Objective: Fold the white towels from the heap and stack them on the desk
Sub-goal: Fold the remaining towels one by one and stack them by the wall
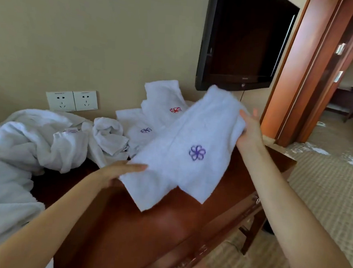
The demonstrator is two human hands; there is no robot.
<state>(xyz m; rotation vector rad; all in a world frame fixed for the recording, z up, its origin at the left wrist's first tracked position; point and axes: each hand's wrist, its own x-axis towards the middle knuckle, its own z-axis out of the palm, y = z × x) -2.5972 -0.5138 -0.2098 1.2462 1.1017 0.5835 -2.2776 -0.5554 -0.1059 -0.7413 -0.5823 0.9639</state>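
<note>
Head view: folded white towel (191, 147) with a purple flower mark, held slantwise just above the desk (143, 226), far end raised toward the television (241, 43). Clasped at its far right edge by the right grip (249, 131), thumb on top, fingers behind. Touched at the near left edge by the left grip (117, 171), fingers straight on top, thumb hidden; cannot tell whether pinched there. Behind it, by the wall, two more folded towels overlapping: red-flower towel (165, 103) and purple-flower towel (136, 126). Further left, crumpled on the desk, the heap (39, 144) of white towels, below two wall sockets (71, 100).
</note>
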